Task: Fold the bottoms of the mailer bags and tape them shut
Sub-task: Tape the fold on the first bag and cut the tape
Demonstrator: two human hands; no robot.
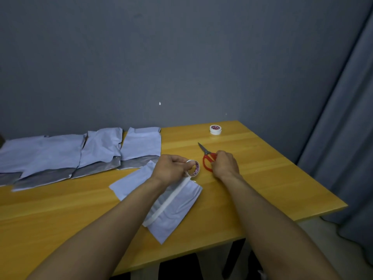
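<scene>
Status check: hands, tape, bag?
Left hand holds tape roll, strip laid across mailer bag. Right hand grips scissors. Nothing blocking.

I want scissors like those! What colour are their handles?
Red: the scissors show best in the head view.

Left forearm [125,215] covers the middle of the mailer bag [177,201]; its fold line there is unseen. Left hand [171,168] grips the tape roll [194,168]; the fingertips inside the core are hidden. Red print on this roll and on the second tape roll [215,129] is too small to read. Right hand [225,164] curls over the scissors [207,158] handles; whether fingers pass through the loops cannot be told. The row of mailer bags [50,156] is cut by the left edge, count undetermined. Both arms and the table [262,178] run off the frame.
</scene>
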